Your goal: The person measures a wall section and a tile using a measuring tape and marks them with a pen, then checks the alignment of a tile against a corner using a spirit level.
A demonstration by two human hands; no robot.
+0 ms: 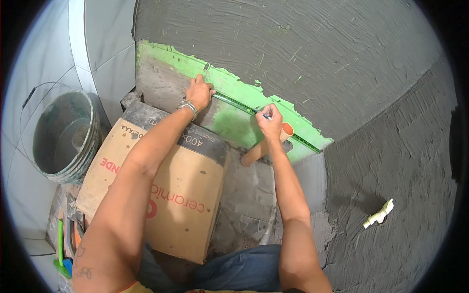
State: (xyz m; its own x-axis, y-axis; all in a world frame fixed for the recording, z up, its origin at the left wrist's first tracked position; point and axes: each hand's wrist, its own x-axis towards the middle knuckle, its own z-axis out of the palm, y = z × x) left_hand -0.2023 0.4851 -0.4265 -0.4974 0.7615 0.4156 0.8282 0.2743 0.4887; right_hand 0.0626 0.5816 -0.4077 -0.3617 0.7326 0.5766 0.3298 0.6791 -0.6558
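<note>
My left hand (199,93) holds the upper end of a long green slotted straightedge (232,101) against a wall band with patchy light-green coating (171,55), fingertips pressed on it. My right hand (269,119) pinches a slim dark marking tool (264,115) at the straightedge, near its middle. Just right of that hand stands an orange-rimmed pipe (256,155), rising from the low dusty surface. Below both hands a large cardboard box (181,215) with a dark top band lies between my forearms.
A bucket (58,136) stands left beside the tiled wall (107,63). Hand tools with green and blue handles (62,266) lie at lower left. Grey combed mortar covers the upper and right walls (381,171); a pale pipe fitting (378,213) protrudes from the right one.
</note>
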